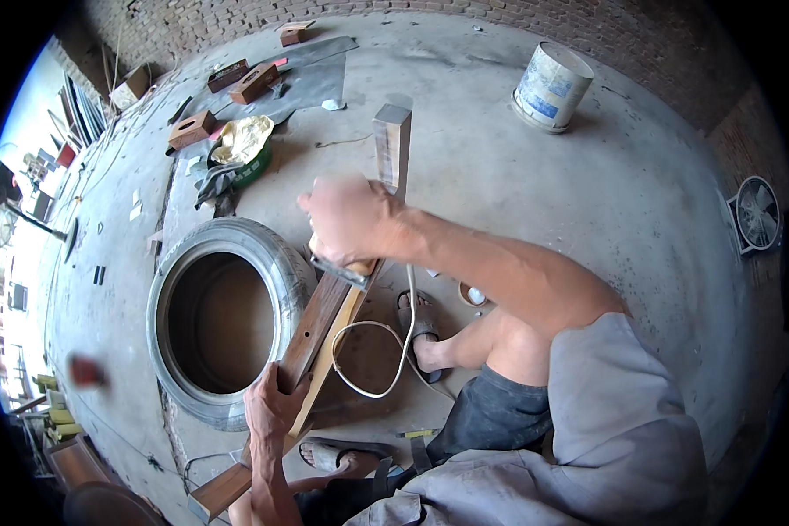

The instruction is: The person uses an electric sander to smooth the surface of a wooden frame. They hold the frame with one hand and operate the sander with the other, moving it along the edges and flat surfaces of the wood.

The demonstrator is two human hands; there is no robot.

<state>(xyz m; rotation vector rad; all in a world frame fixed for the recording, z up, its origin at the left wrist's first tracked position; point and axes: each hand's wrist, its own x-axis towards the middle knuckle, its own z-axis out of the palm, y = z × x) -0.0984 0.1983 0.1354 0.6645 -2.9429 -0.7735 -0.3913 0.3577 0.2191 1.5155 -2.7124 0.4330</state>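
Observation:
A dark brown wooden board (317, 326) with a small round hole slants across a paler wooden bar (342, 326), between my legs and a tyre (168, 289). My left hand (273, 405) is closed around the board's near end. Motion smears my right hand (352, 215), which grips a flat hand tool (342, 270) pressed on the board's far part. The tool has a dark plate and a yellowish body; its exact kind is mostly hidden. Beyond that hand rises a square wooden post (393, 145). A wooden block end (222, 491) shows below my left wrist.
A white cord (359, 392) loops beside the bar. A small cup (472, 294) stands near my foot. Farther off are a green basin (252, 168), several wooden boxes (254, 83), a white bucket (552, 88) and a fan (756, 212). A blurred red thing (86, 370) appears at left.

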